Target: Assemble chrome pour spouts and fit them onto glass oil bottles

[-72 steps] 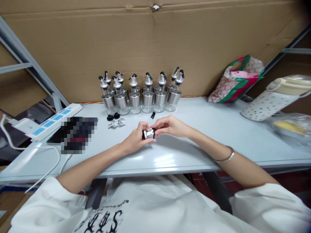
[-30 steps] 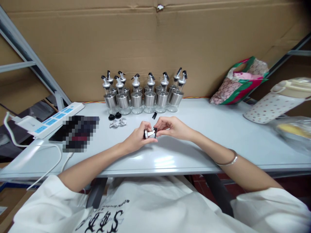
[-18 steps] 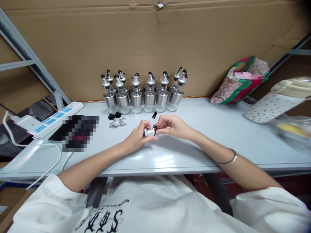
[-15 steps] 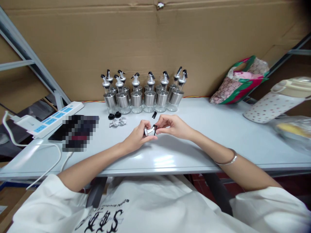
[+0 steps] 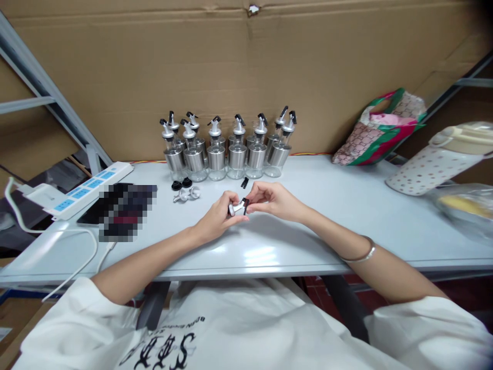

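Note:
My left hand (image 5: 219, 215) grips a silver pourer spout (image 5: 236, 207) by its base, fingers closed round it. At the spout's tip, my right hand (image 5: 274, 199) pinches a small black flip cap (image 5: 245, 204); whether the cap is seated on the tip I cannot tell. Just beyond my hands lies another black flip cap (image 5: 244, 182) on the table. Two more silver pourer spouts (image 5: 187, 194) lie to the left, with two black stoppers (image 5: 181, 183) behind them. Several glass bottles with steel sleeves (image 5: 216, 158) stand at the back, many topped with capped spouts.
On the left of the table (image 5: 319, 246) are a white power strip (image 5: 92, 189), cables and a partly pixelated dark device (image 5: 90, 210). At the right stand a patterned bag (image 5: 379, 131), a spotted flask (image 5: 435, 159) and a plastic-wrapped item (image 5: 466, 205). Cardboard (image 5: 246, 67) rises behind.
Almost nothing differs. Both hands stay in place on the spout and the black cap, with only a tiny shift of view.

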`<state>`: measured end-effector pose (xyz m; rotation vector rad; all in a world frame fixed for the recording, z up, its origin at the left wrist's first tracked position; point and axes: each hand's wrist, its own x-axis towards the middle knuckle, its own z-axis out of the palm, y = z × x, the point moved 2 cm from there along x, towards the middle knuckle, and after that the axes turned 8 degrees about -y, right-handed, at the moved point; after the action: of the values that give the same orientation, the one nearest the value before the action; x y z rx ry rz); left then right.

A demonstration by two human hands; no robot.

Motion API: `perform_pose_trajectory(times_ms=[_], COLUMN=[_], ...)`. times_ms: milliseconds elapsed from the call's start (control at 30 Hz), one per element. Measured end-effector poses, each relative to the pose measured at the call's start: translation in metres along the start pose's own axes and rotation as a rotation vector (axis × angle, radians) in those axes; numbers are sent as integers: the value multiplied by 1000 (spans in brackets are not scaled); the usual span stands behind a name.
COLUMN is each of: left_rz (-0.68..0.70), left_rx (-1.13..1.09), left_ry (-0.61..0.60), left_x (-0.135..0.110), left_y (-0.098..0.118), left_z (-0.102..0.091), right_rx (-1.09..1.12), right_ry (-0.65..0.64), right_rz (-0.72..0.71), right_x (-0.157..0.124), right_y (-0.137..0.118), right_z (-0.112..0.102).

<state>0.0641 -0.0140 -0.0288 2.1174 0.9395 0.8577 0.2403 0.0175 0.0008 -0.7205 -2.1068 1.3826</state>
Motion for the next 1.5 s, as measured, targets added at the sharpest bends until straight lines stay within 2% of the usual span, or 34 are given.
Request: perform_pose_trajectory(times_ms=[567,833,1067,1500], left_rz=[132,-52,-56,-34], left_rx=[159,21,36,66], left_ry=[2,-126,-155,-157], left_x=[1,0,1,0], left_y=[4,-2,-2,3], left_z=[-4,-2,-3,-4], right_rx=[-68,55,125,47], right_ry=[-3,-47,-74,-100], right_rz=[-58,-36,-8,1], right_x=[0,0,-1,-1], right_y=[2,0,-3,0], right_z=[1,0,2,1])
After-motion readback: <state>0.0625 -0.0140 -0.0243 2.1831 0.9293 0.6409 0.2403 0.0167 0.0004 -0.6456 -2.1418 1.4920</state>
